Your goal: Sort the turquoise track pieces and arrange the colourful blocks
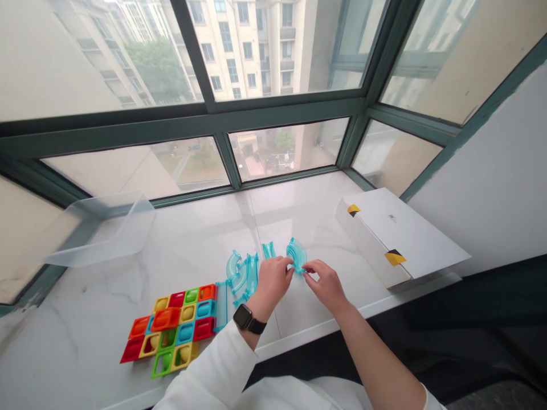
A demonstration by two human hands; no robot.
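A curved, see-through turquoise track piece [298, 254] is held just above the white sill, its lower end between my two hands. My left hand [276, 279], with a black watch on the wrist, pinches the piece's left side. On the right side of that same end, the fingertips of my right hand [325, 283] close on it. Just beyond my left hand lies a short turquoise track piece [268, 249], partly hidden. Left of that hand sit several more turquoise track pieces [243, 272], curved and straight, close together.
Colourful square blocks [188, 313] with hollow tops stand at the left front, beside a flat turquoise piece [221, 306]. A clear plastic bin [106, 228] is at the back left. On the right lies a white box [397, 233] with yellow-black stickers. Windows [273, 108] border the sill [316, 205].
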